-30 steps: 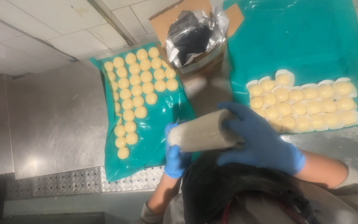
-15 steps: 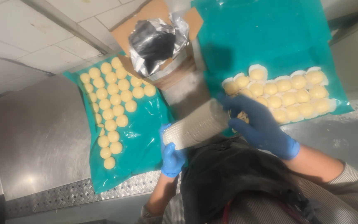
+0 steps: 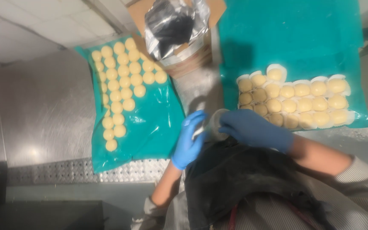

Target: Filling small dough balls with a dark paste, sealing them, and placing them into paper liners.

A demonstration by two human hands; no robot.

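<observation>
Head view, looking straight down: at the bottom of the frame a dark apron (image 3: 243,179) and striped sleeves (image 3: 363,187) fill the foreground. Just above them, at lower centre, both blue-gloved hands meet on a pale stack of paper cups (image 3: 216,124). The right hand (image 3: 256,130) wraps over the stack from the right, fingers closed around it; the left hand (image 3: 189,138) is curled against its near end, seemingly pinching at a white edge, though blur hides the exact grip. Half a second ago the stack lay sideways across the hands, shown at full length; now it points end-on toward the camera and sits lower, closer to the body, which suggests the person has turned it to peel off a single cup. Beyond the hands, on the steel bench (image 3: 43,106), a teal sheet at centre left (image 3: 158,127) carries rows of bare yellow dough balls (image 3: 122,81). To the right, a second teal sheet (image 3: 294,38) holds three rows of similar balls already seated in white frilled cups (image 3: 294,102), well apart from the bare ones. At the top centre stands an open cardboard box with a crumpled silver liner bag (image 3: 175,25). White wall tiles (image 3: 26,21) show at upper left.
</observation>
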